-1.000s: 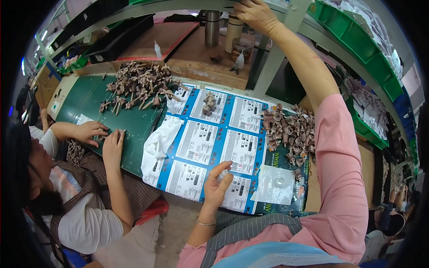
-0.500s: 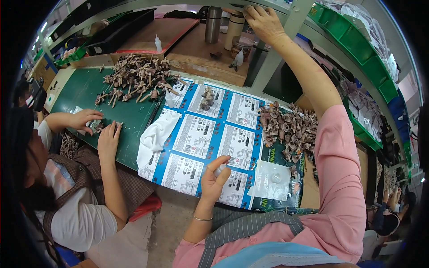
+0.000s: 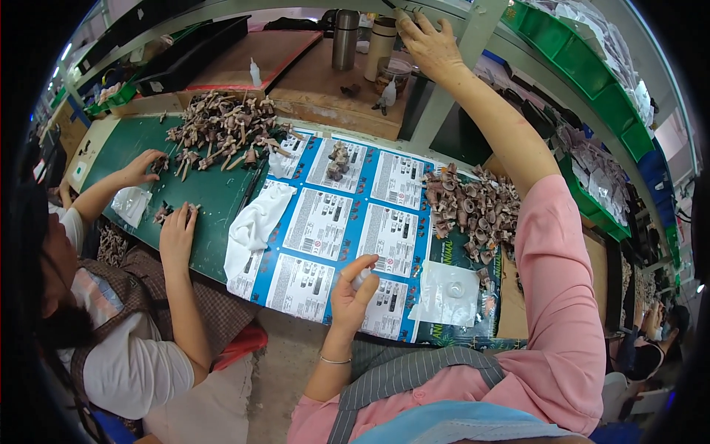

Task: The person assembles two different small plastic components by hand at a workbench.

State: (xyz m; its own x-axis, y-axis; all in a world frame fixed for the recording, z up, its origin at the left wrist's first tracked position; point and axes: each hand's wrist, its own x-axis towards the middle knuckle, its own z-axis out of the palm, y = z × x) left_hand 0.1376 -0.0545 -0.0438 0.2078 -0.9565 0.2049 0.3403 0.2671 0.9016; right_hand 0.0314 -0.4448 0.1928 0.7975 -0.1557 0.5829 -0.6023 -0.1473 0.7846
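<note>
- Head view, reference: We took the blue-and-white printed sheet (image 3: pixel 318 214) as the landmark for all positions.
- Head view, left side: We located the left hand (image 3: pixel 350 300) over the sheet's near edge, its fingers curled and closed around a small white bottle (image 3: pixel 361 279). We judged that this wrap secured the bottle one-handed.
- Head view, bottle axis: The long axis was foreshortened and seemed to tilt upward, away from the palm. The fingers hid most of it; we could not tell where the nozzle pointed.
- Head view, right side: The right hand (image 3: pixel 430 46) was raised well beyond the sheet's far edge, fingers spread, with nothing visibly grasped. We could not tell whether the fingertips touched the rail (image 3: pixel 455 9).
- Head view, surroundings: Brown parts (image 3: pixel 473 206) lay heaped along the sheet's right edge, presumably for easy reach; a white cloth (image 3: pixel 255 218) overlapped its left edge.
</note>
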